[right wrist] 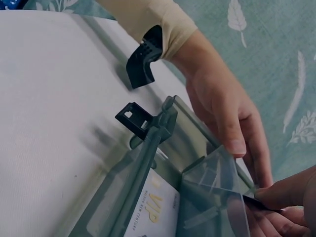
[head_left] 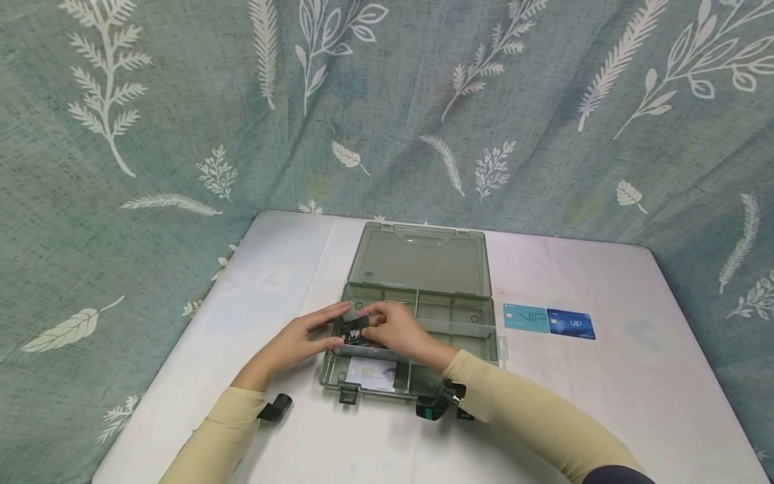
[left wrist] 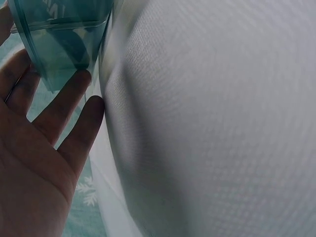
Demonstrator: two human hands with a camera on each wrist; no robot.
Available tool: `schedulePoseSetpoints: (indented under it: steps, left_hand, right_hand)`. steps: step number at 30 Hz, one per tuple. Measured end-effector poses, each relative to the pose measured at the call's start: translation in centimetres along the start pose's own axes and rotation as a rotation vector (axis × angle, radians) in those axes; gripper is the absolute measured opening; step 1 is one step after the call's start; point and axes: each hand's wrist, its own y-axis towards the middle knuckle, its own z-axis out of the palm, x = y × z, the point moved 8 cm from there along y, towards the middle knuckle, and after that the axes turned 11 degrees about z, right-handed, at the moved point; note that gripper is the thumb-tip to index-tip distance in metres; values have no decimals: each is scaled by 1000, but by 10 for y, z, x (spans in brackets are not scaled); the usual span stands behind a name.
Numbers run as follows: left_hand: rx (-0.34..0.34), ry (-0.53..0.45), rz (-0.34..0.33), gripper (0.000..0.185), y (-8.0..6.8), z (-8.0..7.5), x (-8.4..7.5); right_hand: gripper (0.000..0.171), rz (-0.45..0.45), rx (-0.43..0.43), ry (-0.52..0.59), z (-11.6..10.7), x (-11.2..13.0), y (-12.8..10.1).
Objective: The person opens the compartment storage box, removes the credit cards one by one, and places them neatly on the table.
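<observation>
On the white table point(head_left: 254, 282), a translucent grey-green plastic compartment box point(head_left: 417, 269) lies open. Her right hand point(head_left: 396, 329) pinches a black VIP card point(head_left: 357, 332) over its left compartment, while the left hand point(head_left: 302, 339), fingers straight, steadies the box's side.

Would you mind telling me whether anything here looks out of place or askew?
Nothing stands out. The open organizer box sits square on the table, a white card lies flat in one compartment, and two blue cards lie side by side to its right.
</observation>
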Motion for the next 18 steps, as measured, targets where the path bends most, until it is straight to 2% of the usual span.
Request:
schedulePoseSetpoints:
  steps: [18]
  left_hand:
    - [12, -14, 8, 68, 2, 2, -1]
  right_hand:
    - [37, 7, 23, 62, -34, -12, -20]
